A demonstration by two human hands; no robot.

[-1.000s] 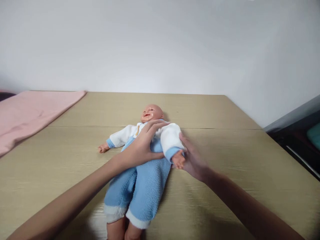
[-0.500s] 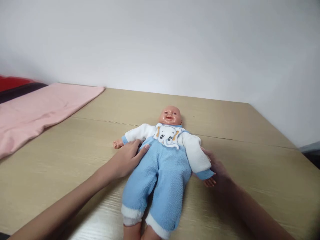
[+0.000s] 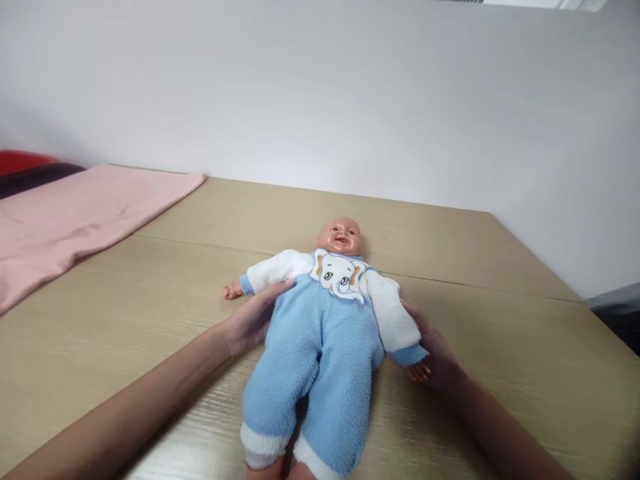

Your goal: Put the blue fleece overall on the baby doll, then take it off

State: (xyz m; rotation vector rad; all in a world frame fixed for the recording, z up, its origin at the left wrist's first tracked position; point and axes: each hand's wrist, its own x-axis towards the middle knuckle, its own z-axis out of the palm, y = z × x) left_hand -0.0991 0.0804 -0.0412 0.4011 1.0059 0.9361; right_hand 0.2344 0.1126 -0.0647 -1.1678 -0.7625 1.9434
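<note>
A baby doll (image 3: 325,327) in a blue and white fleece suit with an elephant face on its chest lies on its back, head away from me. My left hand (image 3: 253,320) grips its waist on the left, with the thumb along the side and the other fingers hidden at or beneath the body. On the opposite side, my right hand (image 3: 437,350) holds the doll behind its white sleeve. That sleeve and the doll's small hand cover most of my right fingers. The doll's feet are cut off by the bottom edge of the view.
The doll rests on a wooden table (image 3: 170,287) with a seam across it. At the far left a pink cloth (image 3: 100,213) is spread, with a red and black item (image 3: 30,167) behind it. A pale wall (image 3: 320,100) rises past the table. A dark object (image 3: 620,310) stands beyond the right edge.
My left hand has turned and slid closer along the doll's side, its thumb no longer lying over the waist. The doll's body has tilted slightly. The camera view has shifted a little.
</note>
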